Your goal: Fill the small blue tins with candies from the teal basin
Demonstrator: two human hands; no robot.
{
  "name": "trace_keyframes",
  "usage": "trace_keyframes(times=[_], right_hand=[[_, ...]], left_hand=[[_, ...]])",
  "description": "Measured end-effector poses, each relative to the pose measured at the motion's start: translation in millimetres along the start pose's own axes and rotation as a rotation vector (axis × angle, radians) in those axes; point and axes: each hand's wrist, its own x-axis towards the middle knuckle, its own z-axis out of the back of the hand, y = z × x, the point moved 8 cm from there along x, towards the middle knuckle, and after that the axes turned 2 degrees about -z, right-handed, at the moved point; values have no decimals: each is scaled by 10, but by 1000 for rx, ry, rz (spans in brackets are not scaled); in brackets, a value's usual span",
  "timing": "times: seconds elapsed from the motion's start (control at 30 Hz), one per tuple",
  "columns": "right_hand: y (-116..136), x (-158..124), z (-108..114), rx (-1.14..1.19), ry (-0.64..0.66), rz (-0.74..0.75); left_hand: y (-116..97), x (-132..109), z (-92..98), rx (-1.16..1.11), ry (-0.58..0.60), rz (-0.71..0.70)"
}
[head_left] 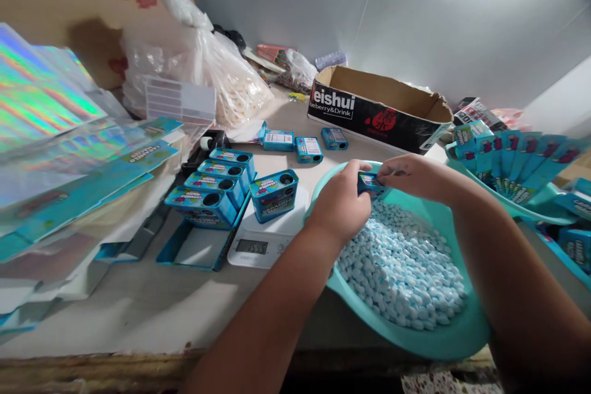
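Note:
Over the far side of a turquoise basin (475, 326), my left hand (339, 200) grips a small blue candy box (368, 182). The fingers of my right hand (410, 173) are pinched at the right end of that same box; the exact spot they hold is partly hidden. Pale blue and white candies (401, 277) fill much of the basin below. Left of my left hand, a like candy box with a round black hole in its top (273, 197) stands on a white digital scale (247, 255), whose display seems to read 1545.
Several filled-looking boxes (210, 200) line a blue tray (168, 258) left of the scale. Three more boxes (309, 149) lie behind it. A black carton (378, 120) stands at the back. Flat printed cardboard (83, 191) is stacked left; another basin (549, 209) holds box blanks.

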Motion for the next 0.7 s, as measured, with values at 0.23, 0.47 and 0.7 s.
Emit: trace_keyframes(times=[0.23, 0.47, 0.7], right_hand=[[94, -139, 113, 651, -37, -27], [180, -74, -49, 894, 12, -50], [105, -53, 19, 703, -55, -66]], left_hand=[[-528, -95, 72, 194, 9, -558], [-601, -151, 61, 287, -25, -659], [-586, -112, 97, 133, -8, -632]])
